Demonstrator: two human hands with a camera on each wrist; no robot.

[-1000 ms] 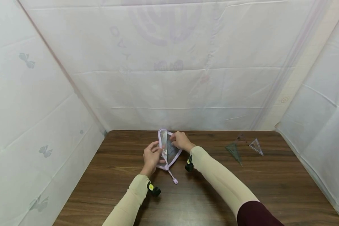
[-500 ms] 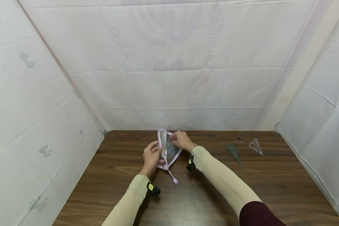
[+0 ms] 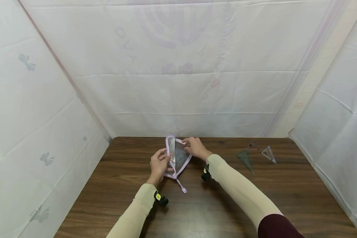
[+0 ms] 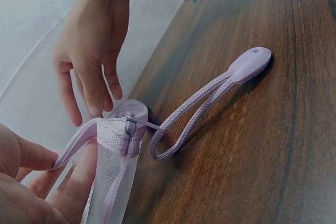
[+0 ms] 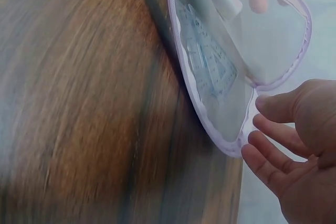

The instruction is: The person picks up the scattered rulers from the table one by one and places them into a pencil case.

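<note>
Left hand (image 3: 159, 164) and right hand (image 3: 196, 147) flank a pouch; the left pinches its edge, the right's fingers lie loosely parted, contact unclear. A dark-brown wood-grain table (image 3: 184, 215) bears this translucent, lilac-trimmed mesh pouch (image 3: 181, 160), near its far edge, mouth gaping. A translucent green plastic set square (image 3: 246, 161) lies well apart, rightward; a clear blue-tinted one (image 5: 210, 56) sits inside the pouch. Its lilac braided-cord zipper pull (image 4: 237, 74) rests on the table.

Mesh, plastic and wood grain
The zip pouch (image 3: 181, 162) has sheer mesh and woven cloth binding (image 4: 111, 135); its pull cord (image 4: 197, 98) is braided, the cord end (image 4: 252, 65) smooth plastic. The set squares (image 3: 246, 160) are see-through plastic, the wood-grained tabletop (image 4: 247, 145) softly glossy.
</note>
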